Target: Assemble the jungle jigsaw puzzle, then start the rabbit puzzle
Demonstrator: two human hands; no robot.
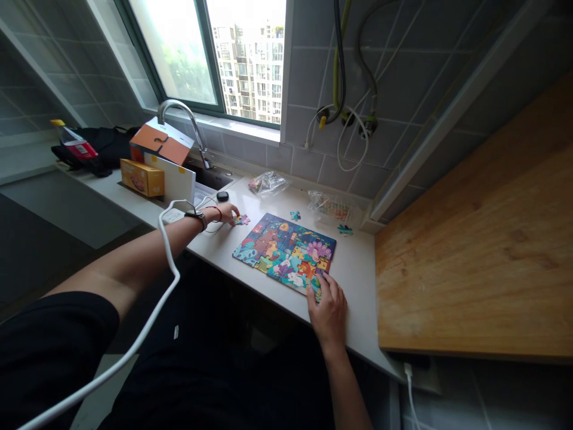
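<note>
While the left hand [222, 213] stretches across the white stone countertop [353, 286], its fingertips rest on a small pink-and-purple cardboard jigsaw piece [242, 220], which lies apart from the top-left corner of the multicoloured cardboard jigsaw puzzle [284, 254]. Whether those fingers are clamped on the piece or merely touching it, I cannot tell. The right hand [328, 307] curls over the puzzle's near corner, its fingers hiding whether they pinch anything. Holding a piece by its edges and sliding it flat, with its tabs lined up, avoids lifting its neighbours. A small teal jigsaw piece [295, 215] and a clear plastic bag [268, 183] lie beyond the puzzle.
</note>
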